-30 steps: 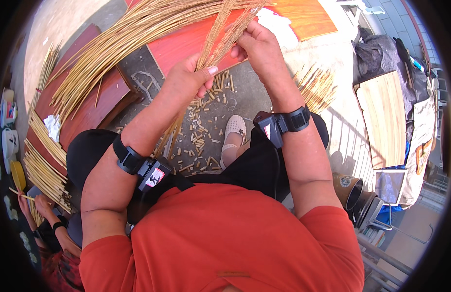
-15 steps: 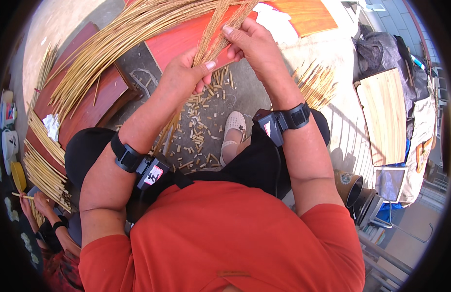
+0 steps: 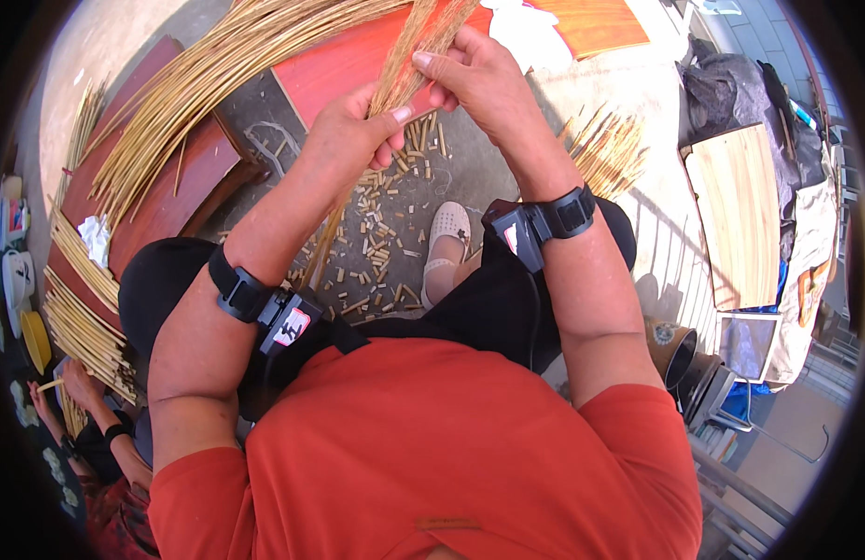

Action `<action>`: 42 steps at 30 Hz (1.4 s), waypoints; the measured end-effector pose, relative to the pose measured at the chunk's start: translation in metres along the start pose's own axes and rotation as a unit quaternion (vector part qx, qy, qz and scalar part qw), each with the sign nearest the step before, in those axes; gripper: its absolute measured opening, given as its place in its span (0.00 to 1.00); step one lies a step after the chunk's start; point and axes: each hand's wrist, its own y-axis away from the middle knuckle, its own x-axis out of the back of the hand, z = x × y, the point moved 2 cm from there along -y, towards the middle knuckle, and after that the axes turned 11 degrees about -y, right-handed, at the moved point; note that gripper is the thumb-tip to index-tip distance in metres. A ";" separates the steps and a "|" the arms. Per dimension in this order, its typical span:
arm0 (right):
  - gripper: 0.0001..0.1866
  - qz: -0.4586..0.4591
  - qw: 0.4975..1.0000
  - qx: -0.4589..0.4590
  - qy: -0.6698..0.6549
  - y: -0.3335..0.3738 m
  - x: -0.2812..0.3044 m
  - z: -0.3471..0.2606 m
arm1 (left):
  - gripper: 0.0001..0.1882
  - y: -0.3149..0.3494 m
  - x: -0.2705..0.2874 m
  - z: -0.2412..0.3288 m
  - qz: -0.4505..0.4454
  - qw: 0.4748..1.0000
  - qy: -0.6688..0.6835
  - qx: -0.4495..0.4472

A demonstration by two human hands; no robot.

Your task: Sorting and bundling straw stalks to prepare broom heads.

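A bundle of dry, tan straw stalks with feathery heads (image 3: 410, 54) is held up in front of me, its tops reaching the upper edge of the view. My left hand (image 3: 356, 133) is closed around its lower part, thumb laid along the front. The stalk ends run down below that hand towards my lap. Higher up, my right hand (image 3: 477, 77) pinches the feathery strands on the right side between thumb and fingers. The heads split into two tufts above my hands.
Long stalks (image 3: 185, 103) lie across reddish boards (image 3: 195, 182) at the left. Cut stalk pieces (image 3: 376, 247) litter the floor by my shoe (image 3: 448, 229). More straw (image 3: 608, 154) lies to the right. At lower left, another person's hands (image 3: 78, 383) hold a stalk.
My right hand has come slightly left, nearer my left hand, along the strands. Both hands keep hold of the straw bundle. The view has shifted a little.
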 end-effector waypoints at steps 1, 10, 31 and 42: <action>0.12 0.005 1.000 0.012 -0.001 -0.001 -0.001 0.001 | 0.08 0.000 -0.001 0.001 -0.001 1.000 -0.006 0.002; 0.12 0.010 1.000 0.019 0.022 0.003 -0.004 0.002 | 0.08 0.000 -0.002 0.003 -0.004 0.999 -0.035 0.004; 0.07 0.025 0.987 0.013 -0.159 0.006 0.006 -0.008 | 0.11 0.005 -0.003 0.010 -0.036 0.994 0.081 -0.064; 0.05 -0.054 0.921 0.009 -0.385 0.003 0.009 -0.005 | 0.11 0.007 -0.003 0.020 -0.061 0.988 0.111 -0.083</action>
